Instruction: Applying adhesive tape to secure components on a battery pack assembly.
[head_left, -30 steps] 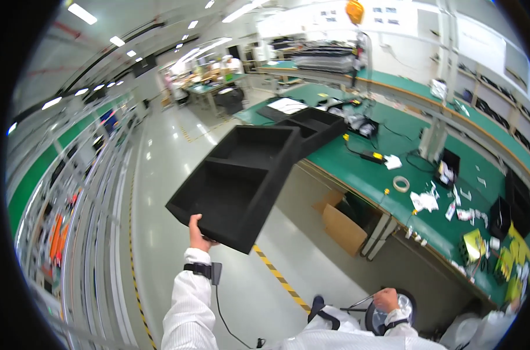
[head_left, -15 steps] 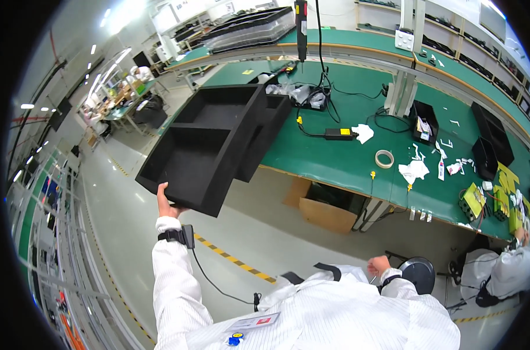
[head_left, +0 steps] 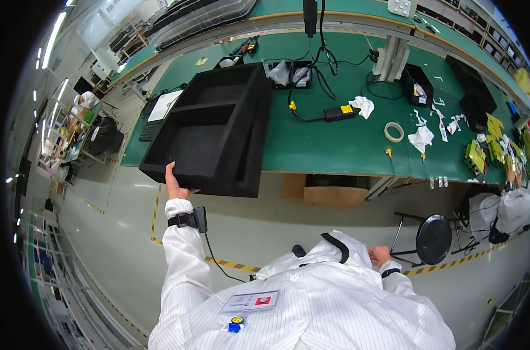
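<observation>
My left hand [head_left: 177, 184] grips the near edge of a black foam tray [head_left: 224, 140], its thumb over the rim and the other fingers underneath. The tray has two empty compartments and is tilted at the left part of the green workbench [head_left: 329, 149], its near end past the bench edge. A second black piece [head_left: 256, 134] shows along its right side; how the two touch is hidden. My right hand [head_left: 379, 255] hangs beside my white coat with curled fingers, apart from the bench, and nothing shows in it.
A tape roll [head_left: 394, 132], a black adapter [head_left: 340, 113] and white scraps lie on the bench. A screwdriver [head_left: 310, 20] hangs above it. Left of the tray are a keyboard [head_left: 150, 130] and paper. A round stool [head_left: 433, 238] stands right; a co-worker's hands [head_left: 513, 175] work beyond.
The black tray has come closer to level and over the bench, still in my left hand. My view has turned, bringing the keyboard and paper into sight. My right hand stays curled by my coat.
</observation>
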`<state>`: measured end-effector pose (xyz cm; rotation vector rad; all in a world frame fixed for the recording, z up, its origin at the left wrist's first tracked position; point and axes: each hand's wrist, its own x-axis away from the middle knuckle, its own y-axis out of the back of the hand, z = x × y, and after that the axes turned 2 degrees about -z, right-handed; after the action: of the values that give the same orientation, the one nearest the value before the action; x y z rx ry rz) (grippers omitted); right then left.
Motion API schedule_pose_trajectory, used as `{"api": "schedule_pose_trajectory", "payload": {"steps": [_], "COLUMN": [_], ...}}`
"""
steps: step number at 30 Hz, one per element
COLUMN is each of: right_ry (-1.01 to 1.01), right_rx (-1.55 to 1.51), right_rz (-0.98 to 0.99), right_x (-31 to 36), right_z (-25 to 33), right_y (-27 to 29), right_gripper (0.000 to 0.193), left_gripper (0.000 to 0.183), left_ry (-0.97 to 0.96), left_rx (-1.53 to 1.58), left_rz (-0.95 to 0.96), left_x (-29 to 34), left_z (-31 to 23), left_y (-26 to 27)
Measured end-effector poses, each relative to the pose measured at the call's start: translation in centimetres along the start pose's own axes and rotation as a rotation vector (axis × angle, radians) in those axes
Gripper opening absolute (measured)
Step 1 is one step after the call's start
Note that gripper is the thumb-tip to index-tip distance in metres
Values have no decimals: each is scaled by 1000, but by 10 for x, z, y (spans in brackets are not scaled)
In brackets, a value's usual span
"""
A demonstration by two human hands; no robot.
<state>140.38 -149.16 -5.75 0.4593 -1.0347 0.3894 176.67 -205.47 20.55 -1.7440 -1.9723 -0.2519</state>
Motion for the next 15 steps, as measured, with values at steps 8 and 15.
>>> {"api": "schedule_pose_trajectory", "payload": {"steps": [8, 15], "right_ry": [17, -34], "right_rx": [2, -142], "right_rz": [4, -55], "right_x": [-16, -10], "right_z": [-55, -65], "right_y": [-14, -18], "right_gripper": [17, 14], "left_gripper": [94, 81], "left_ry": [209, -1283], "left_rx": [32, -808], "left_rz": [126, 34], "left_x": [0, 57], "left_z": [26, 60], "left_y": [16, 18]}}
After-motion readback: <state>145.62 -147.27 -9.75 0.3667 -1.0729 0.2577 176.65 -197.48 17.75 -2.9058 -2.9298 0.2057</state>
